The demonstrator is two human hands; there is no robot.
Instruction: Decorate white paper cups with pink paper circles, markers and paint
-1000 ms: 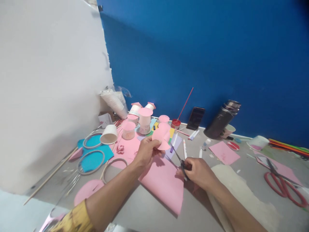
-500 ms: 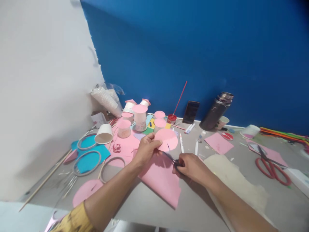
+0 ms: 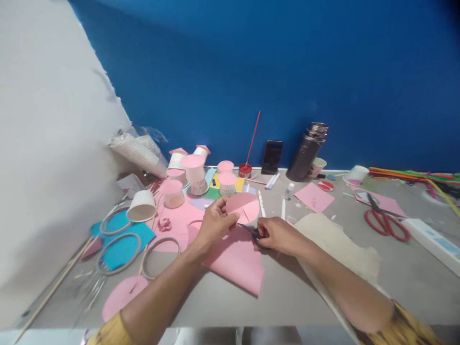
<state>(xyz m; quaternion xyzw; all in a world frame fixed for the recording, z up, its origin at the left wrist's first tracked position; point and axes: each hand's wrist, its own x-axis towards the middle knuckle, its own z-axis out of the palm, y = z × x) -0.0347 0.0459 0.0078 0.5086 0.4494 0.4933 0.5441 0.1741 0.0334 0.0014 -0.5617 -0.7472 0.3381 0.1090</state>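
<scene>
The pink disc [image 3: 247, 201] you hold is smooth, matt paper, and the folded pink sheet [image 3: 235, 266] below it has the same dull finish. Your dark-handled scissors [image 3: 254, 235] have what look like plastic grips; the red-handled scissors [image 3: 387, 223] show smooth plastic-looking loops and metal blades. Ahead of you, the flask [image 3: 301, 157] pairs a dark, low-sheen body with a shiny metal neck, while the phone [image 3: 272, 157] looks glossy. The tipped white cup [image 3: 141, 206] is matt paper, the long stick [image 3: 53, 296] plain wood, your sleeve [image 3: 111, 330] cloth, the table [image 3: 287, 299] smooth and dull.

Black scissors [image 3: 255, 235] partly behind right grip [image 3: 277, 235]
</scene>
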